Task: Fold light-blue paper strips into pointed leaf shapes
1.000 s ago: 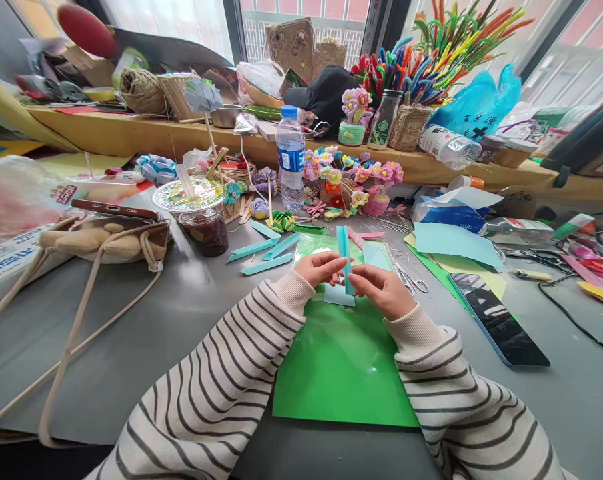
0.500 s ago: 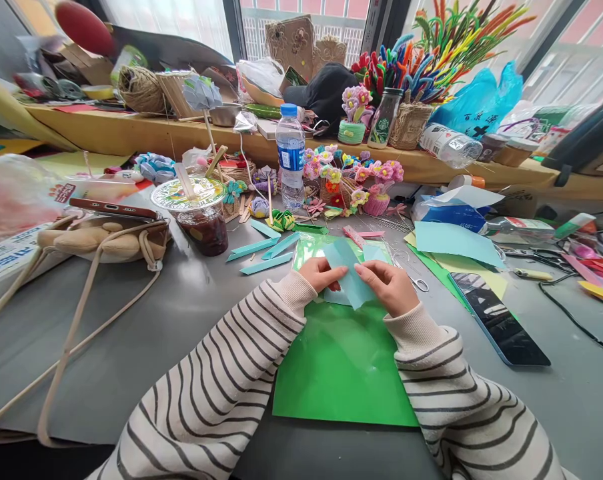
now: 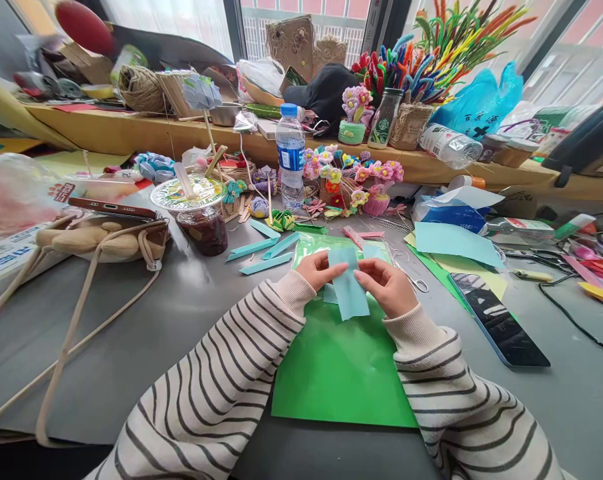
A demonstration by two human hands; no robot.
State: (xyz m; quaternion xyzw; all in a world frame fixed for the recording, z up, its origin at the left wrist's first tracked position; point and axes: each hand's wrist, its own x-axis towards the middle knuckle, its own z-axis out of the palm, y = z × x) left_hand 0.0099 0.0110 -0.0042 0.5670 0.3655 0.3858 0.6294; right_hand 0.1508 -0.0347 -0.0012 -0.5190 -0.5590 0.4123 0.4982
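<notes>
Fingers [image 3: 340,269] of both hands lightly pinch a small, smooth blue paper rectangle [image 3: 350,291] above glossy green sheeting [image 3: 346,373].

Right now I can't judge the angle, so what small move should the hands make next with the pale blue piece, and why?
Perhaps turn the pale blue piece slightly to straighten it: it slants, lower end rightward, and the left hand and right hand hold it from opposite sides.

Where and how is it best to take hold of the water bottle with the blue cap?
I would grip its shoulder, just below the blue cap, coming from above: the bottle stands upright, and this part rises higher than the craft flowers beside it.
</notes>
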